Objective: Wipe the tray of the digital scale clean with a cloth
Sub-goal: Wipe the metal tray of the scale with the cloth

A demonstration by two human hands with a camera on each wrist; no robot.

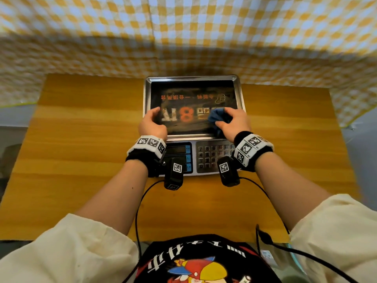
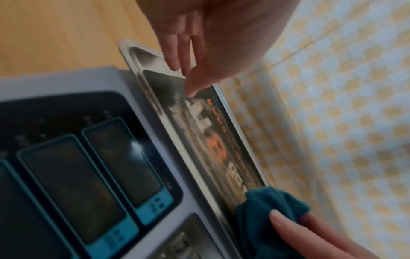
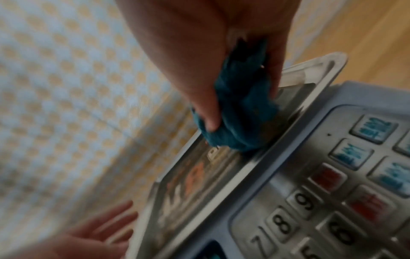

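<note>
Digital scale (image 1: pixel 193 156) stood on a wooden table (image 1: pixel 81 160), its steel tray (image 1: pixel 192 78) at the far end, display and keypad (image 1: pixel 214 156) facing the person. Tray floor was covered by a dark printed sheet (image 1: pixel 191 92) with an orange "8" and pale lettering, reading upside down from the head view. Right hand (image 1: pixel 234 121) was clamped on a bunched dark blue cloth (image 1: pixel 219 117), thumb and fingers curled round it; the wad sat on the near right part of the tray floor, pressed to the sheet just inside the front rim, as the right wrist view confirmed (image 3: pixel 233 119). Left hand (image 1: pixel 153 123) rested at the tray's left edge, holding nothing; fingers were relaxed and slightly spread, thumb tip down on the sheet near the left rim in the left wrist view (image 2: pixel 193 87), other fingers over the rim. Hands were well apart, one to each side of the tray. Both wrists wore black bands with printed square markers, a small black camera unit under each, cables trailing back toward the body. Yellow and white checked fabric (image 1: pixel 183 37) hung behind the table, just beyond the tray's far rim. Wrist views were motion-blurred; keypad digits 7, 8, 9 legible, display windows dark
</note>
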